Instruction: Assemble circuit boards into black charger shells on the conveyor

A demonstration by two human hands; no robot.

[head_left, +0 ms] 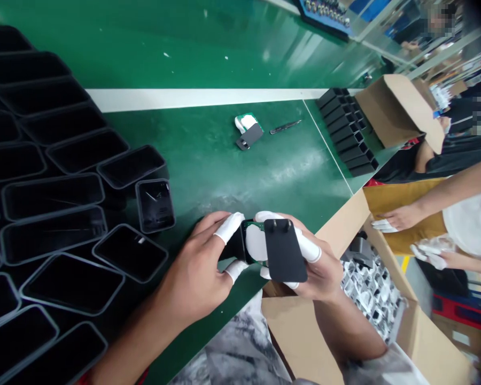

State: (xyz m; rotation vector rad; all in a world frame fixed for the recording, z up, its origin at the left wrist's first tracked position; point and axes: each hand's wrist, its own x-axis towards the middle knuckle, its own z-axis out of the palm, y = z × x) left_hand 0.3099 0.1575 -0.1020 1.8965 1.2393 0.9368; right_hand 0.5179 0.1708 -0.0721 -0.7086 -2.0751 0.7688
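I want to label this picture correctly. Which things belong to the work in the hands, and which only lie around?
In hand:
- left hand grips a black housing
- right hand holds the black plug cover with its white and green insert

Lying about:
- empty black housings on the green table
- tweezers
- spare plug part
- cardboard boxes
- a co-worker's hand

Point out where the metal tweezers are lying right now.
In the head view, the thin metal tweezers lie on the green table, far centre-right, between a small black plug part and a row of black housings.
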